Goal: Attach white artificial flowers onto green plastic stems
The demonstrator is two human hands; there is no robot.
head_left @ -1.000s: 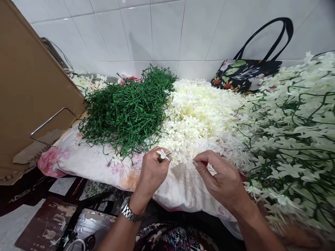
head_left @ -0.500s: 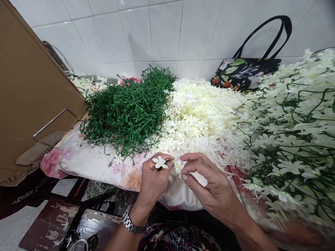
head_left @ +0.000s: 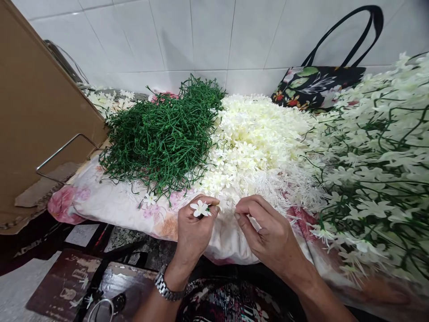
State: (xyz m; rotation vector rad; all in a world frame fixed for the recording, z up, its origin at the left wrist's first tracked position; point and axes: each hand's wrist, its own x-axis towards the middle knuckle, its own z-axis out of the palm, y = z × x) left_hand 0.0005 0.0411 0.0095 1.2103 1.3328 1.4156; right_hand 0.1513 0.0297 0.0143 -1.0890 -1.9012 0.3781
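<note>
My left hand point(head_left: 194, 232), with a metal watch on the wrist, is closed on a small green stem topped by a white artificial flower point(head_left: 200, 208). My right hand point(head_left: 268, 232) is just to its right with thumb and fingers pinched together; what they hold is too small to make out. Both hands hover at the near edge of a heap of loose cream-white flower heads point(head_left: 258, 138). A tangled pile of bare green plastic stems point(head_left: 161, 134) lies to the left of that heap.
Everything rests on a floral cloth point(head_left: 100, 201). Finished stems with white flowers point(head_left: 378, 165) pile up at the right. A black floral tote bag point(head_left: 318, 85) leans on the tiled wall. A brown cardboard sheet point(head_left: 36, 112) stands at the left, with a dark board point(head_left: 67, 286) below.
My right hand has moved left, closer to my left hand, and its fingers have pinched. The left hand has dropped slightly with the flower still in it.
</note>
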